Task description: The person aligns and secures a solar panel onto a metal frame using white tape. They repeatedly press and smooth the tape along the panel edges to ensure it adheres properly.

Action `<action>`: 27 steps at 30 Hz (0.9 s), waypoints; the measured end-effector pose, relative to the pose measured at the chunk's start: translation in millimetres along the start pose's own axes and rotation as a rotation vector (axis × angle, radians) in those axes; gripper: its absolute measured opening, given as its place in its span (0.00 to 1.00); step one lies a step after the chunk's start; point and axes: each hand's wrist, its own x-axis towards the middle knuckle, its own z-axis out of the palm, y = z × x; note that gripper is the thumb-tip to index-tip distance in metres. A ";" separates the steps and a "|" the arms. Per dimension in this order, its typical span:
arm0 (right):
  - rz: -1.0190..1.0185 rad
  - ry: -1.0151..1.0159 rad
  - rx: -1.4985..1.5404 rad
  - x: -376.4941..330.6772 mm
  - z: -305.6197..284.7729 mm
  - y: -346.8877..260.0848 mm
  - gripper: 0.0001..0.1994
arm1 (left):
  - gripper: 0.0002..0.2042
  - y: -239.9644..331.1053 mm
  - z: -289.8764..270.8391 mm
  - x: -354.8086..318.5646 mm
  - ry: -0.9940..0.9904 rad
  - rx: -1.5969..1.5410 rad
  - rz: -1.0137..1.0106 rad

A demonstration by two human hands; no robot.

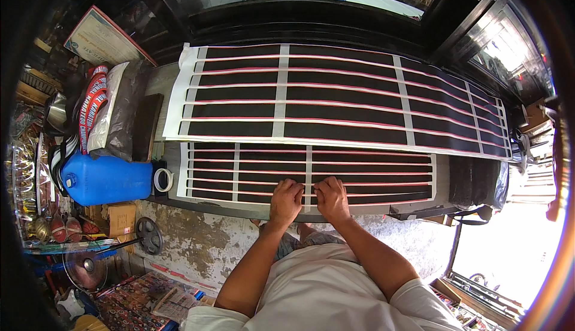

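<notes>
My left hand (287,201) and my right hand (331,199) are side by side over the near edge of the smaller black striped sheet (371,175). This sheet lies flat on the workbench, with thin white and red lines running along it. Between my hands a pale grey cross strip (309,169) runs over the stripes. Both hands have their fingers curled and pinched, with the fingertips down on the sheet beside the strip. Whatever the fingertips hold, if anything, is too small to make out.
Beyond lies a larger striped sheet (341,97) on white backing. To the left are a blue jerrycan (108,178), a white tape roll (163,179), a red ribbon (96,100) and a plastic-wrapped bundle (117,112). A black wrapped package (477,182) sits at the right end.
</notes>
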 end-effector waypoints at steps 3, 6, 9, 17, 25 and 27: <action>0.010 0.029 0.004 -0.7 6.7 4.2 0.07 | 0.06 -0.4 1.6 5.7 -0.055 -0.013 0.047; 0.022 0.024 0.003 0.5 7.5 5.9 0.07 | 0.08 5.9 -0.9 13.6 -0.110 0.028 0.096; 0.021 0.019 -0.001 0.6 7.3 5.2 0.07 | 0.10 10.2 -2.8 17.1 -0.184 0.087 0.103; 0.042 -0.016 0.002 2.1 2.7 1.4 0.09 | 0.12 25.1 -8.3 37.6 -0.396 0.250 0.113; 0.040 -0.040 -0.021 2.5 4.5 3.3 0.12 | 0.13 34.3 -5.9 58.3 -0.614 0.467 0.176; 0.046 -0.045 -0.037 1.4 5.3 2.8 0.13 | 0.12 37.7 -0.7 60.7 -0.651 0.497 0.222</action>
